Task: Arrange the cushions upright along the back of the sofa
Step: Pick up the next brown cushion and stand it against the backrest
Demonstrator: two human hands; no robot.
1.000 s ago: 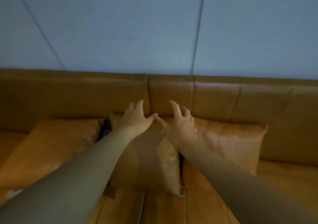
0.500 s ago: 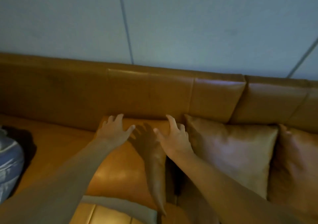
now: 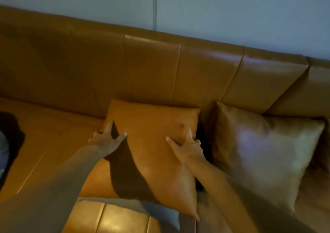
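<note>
Two hands on one orange cushion (image 3: 151, 148), which leans against the sofa back (image 3: 151, 68) with its lower edge out on the seat (image 3: 53, 143).

Left hand (image 3: 105, 141): fingers spread, thumb out, gripping the cushion's upper left edge, palm partly off its side. Casts a long dark shadow down the cushion face.

Right hand (image 3: 185, 147): fingers spread and bent, pressing into the upper right part of the cushion; a dimple shows at the fingertips. Neither hand is closed around anything.

Change from half a second ago: hands then hovered at the cushion's top rim, closer together; now they sit lower and wider apart, planted on its face. View has swung left, so the back's seams slant more.

Room and edges, left to right: something dark with pale blue cloth (image 3: 5, 143) at the far left edge, cannot tell what. Open seat between it and the cushion. Grey fabric (image 3: 151, 209) pokes out beneath the cushion's lower edge. Narrow dark gap on the right, then a shinier brown cushion (image 3: 259, 154) standing upright against the back, blurred. Pale wall (image 3: 232, 9) above.
</note>
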